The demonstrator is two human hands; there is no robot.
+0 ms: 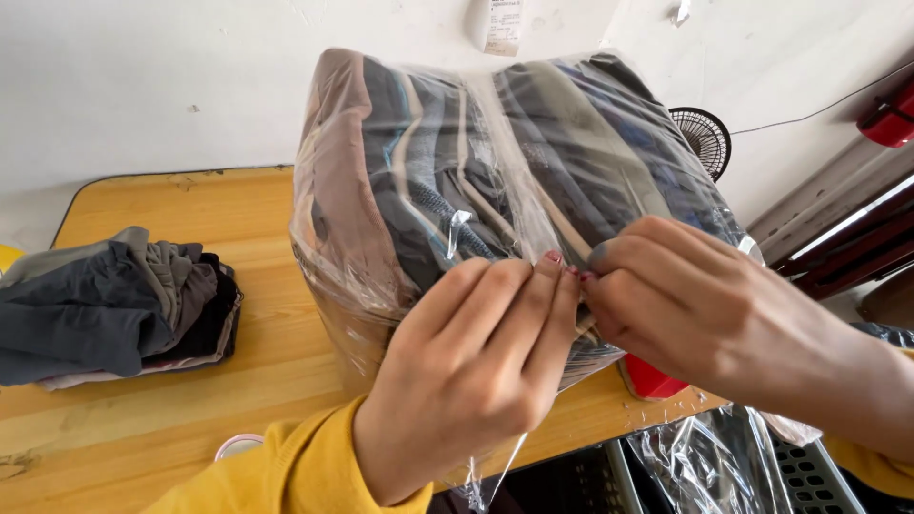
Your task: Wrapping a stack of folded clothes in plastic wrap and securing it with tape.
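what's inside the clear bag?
Folded clothes in the bag: brown, grey, dark blue, stacked on edge. Both hands, left and right, cover the lower front; contents there are hidden.

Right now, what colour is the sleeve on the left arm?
Mustard yellow sleeve; the head view shows it best.

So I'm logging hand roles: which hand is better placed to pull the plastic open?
Probably the right hand: its fingertips pinch the film at the seam of the clear bag of clothes, while the left hand braces the bag's front.
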